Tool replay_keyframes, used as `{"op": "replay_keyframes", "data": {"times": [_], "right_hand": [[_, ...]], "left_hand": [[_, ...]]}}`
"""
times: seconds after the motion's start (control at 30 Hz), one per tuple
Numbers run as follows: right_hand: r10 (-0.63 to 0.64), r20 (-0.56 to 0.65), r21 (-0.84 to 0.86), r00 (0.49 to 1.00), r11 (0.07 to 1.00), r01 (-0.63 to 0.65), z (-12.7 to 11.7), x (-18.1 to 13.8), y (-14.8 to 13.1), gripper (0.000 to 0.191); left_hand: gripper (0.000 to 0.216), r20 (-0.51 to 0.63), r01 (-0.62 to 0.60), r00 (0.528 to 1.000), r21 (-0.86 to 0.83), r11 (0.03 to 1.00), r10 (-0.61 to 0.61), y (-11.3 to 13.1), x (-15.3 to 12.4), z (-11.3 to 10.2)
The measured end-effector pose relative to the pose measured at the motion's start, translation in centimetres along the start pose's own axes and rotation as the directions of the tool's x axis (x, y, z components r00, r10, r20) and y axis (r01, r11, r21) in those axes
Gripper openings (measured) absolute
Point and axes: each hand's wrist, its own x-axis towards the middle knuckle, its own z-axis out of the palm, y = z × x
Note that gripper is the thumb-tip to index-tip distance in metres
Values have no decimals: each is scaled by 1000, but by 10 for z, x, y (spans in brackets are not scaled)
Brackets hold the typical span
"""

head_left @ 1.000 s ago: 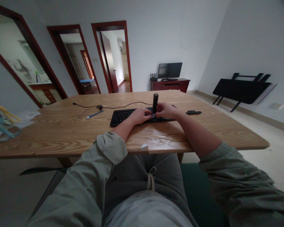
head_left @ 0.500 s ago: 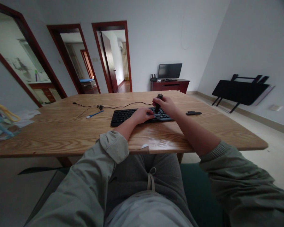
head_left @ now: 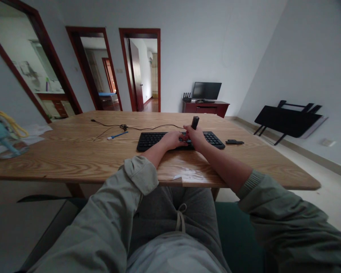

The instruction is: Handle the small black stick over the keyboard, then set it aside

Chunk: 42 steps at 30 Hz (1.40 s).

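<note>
A black keyboard [head_left: 149, 141] lies on the wooden table in front of me. My right hand [head_left: 196, 137] is closed around a black cylindrical tool [head_left: 195, 122] whose top end sticks up above the fist, leaning slightly right. The tool's lower end is hidden behind my fingers. Over the middle of the keyboard, my left hand [head_left: 172, 140] rests with its fingers curled together, close against my right hand's fingertips. Whatever the left fingers pinch is too small to make out.
A blue-handled brush [head_left: 118, 135] and a thin black cable [head_left: 147, 129] lie left of and behind the keyboard. To its right is a flat black piece [head_left: 234, 142]. Papers [head_left: 35, 132] and a light-blue object [head_left: 0, 132] sit at the table's left end.
My right hand has come lower and nearer to my left fingers, and the tool has gone from nearly upright to tilted. More of the keyboard's right end shows. The camera view has shifted slightly.
</note>
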Motion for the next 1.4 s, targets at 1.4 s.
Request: {"op": "replay_keyframes", "data": {"times": [1.4], "right_hand": [[-140,-91,-242,986,963,115,7,8,27,29]], "left_hand": [[28,-50,61,997,132,989,-55,-23,-13,-21]]}}
